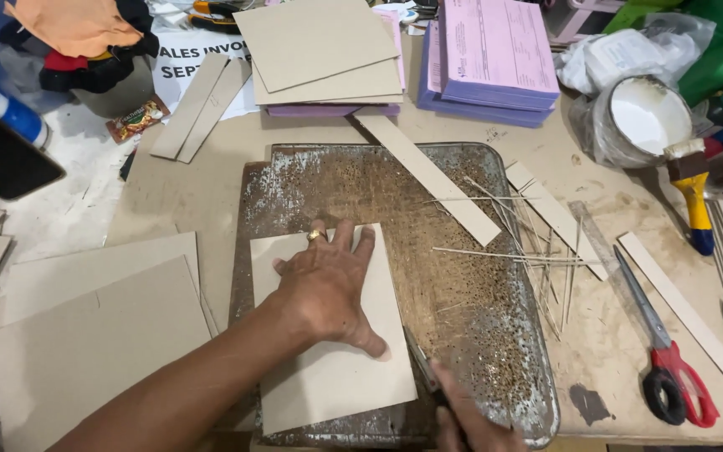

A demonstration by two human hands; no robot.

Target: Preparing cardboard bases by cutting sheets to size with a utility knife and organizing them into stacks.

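Observation:
My left hand (326, 289), a ring on one finger, presses flat on a grey cardboard sheet (340, 381) that lies on a rusty metal board (462, 310). At the bottom edge my right hand (470, 423) grips a dark knife (422, 368) whose blade runs along the sheet's right edge, close to my left thumb. Most of the right hand is cut off by the frame.
Thin cardboard strips (428, 177) and slivers lie across the board's right side. Red-handled scissors (667, 356) and a clear ruler (597, 238) rest to the right. Cardboard sheets (85, 335) are stacked left, purple paper pads (495, 59) at the back, a glue tub (648, 117) and brush (694, 197) far right.

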